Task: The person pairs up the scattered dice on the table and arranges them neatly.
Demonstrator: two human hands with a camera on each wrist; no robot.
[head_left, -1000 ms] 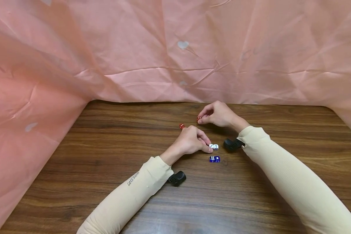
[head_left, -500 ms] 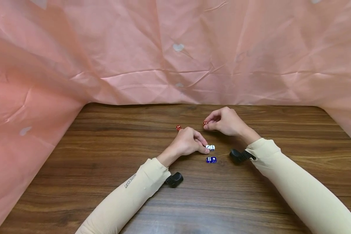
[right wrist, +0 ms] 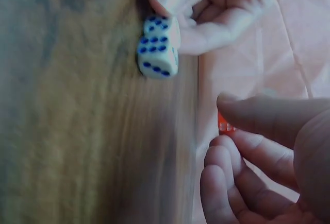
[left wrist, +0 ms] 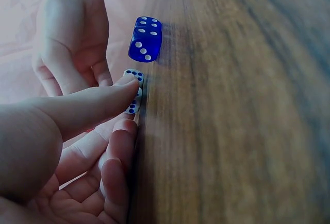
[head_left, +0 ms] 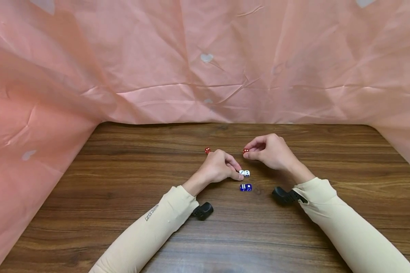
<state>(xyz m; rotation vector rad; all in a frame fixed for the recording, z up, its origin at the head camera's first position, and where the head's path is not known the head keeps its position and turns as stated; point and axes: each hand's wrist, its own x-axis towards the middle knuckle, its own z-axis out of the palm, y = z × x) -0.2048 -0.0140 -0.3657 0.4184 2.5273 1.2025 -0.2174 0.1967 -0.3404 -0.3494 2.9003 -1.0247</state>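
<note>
My left hand (head_left: 218, 167) pinches the left one of two white dice (right wrist: 157, 54) between thumb and fingers. Those two stand side by side, touching, on the brown wooden table (head_left: 130, 178). Just in front of them sit two blue dice (head_left: 246, 187), also side by side. To the right and farther back, my right hand (head_left: 274, 151) pinches a red die (head_left: 246, 151) between thumb and forefinger. In the right wrist view the thumb covers part of this red die (right wrist: 225, 124). Behind the left hand's knuckles lies another red die (head_left: 207, 150), its lower part partly hidden.
A pink curtain (head_left: 205, 91) with pale hearts hangs behind the table and along its sides. Black wrist devices (head_left: 203, 211) project from below both cream sleeves (head_left: 153, 223). The table's back edge runs along the curtain's bottom.
The right hand has moved right and nearer to me with the red die. My left hand stays at the white dice. The head view has shifted slightly.
</note>
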